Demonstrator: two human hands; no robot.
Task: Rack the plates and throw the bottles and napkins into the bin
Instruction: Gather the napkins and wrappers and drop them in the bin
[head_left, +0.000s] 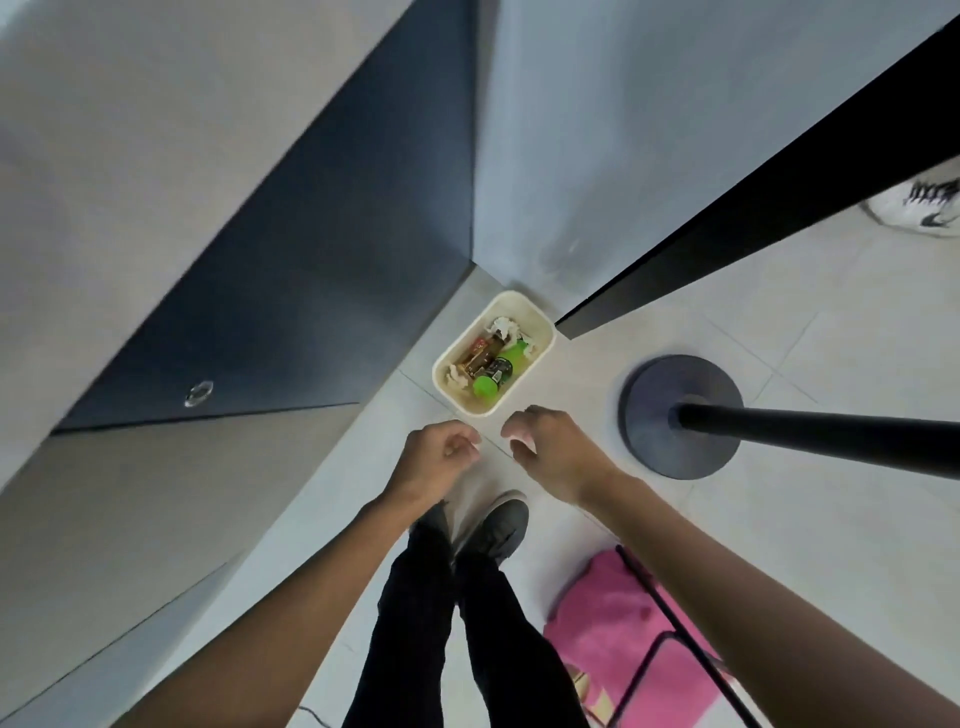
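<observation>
A cream rectangular bin (540, 332) stands on the tiled floor in a corner of the walls. Inside it lie a green-capped bottle (496, 371), a brown bottle (480, 356) and crumpled white napkins (505, 327). My left hand (441, 457) and my right hand (545, 447) hover side by side just short of the bin's near rim. Both hold nothing, with fingers loosely curled and apart. No plates or rack are in view.
A black pole on a round dark base (675, 415) stands right of the bin. A pink cloth (618, 623) on a black frame lies at lower right. My shoes (498, 525) are below the hands. Another person's white shoe (919, 205) shows at far right.
</observation>
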